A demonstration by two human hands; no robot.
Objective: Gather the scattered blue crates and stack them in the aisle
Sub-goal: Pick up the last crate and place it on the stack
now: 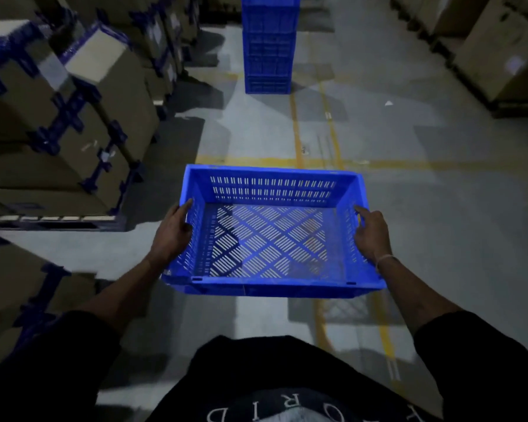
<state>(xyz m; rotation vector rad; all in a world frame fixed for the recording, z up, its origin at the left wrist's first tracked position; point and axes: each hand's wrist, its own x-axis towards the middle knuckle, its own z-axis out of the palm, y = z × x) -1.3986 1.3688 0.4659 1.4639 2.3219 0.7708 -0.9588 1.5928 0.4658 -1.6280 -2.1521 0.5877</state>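
Blue crate (272,236) held above grey concrete floor (439,223); left hand (173,231) and right hand (372,236) fingers curled on its side walls. Beyond fingers: crate stack (269,47), yellow lines (329,129). Cardboard boxes (83,95) flank aisle.

Dim warehouse scene; pale light falls on the floor (409,208), boxes (73,102) at left cast hard shadows, edges bend and blur, far end soft
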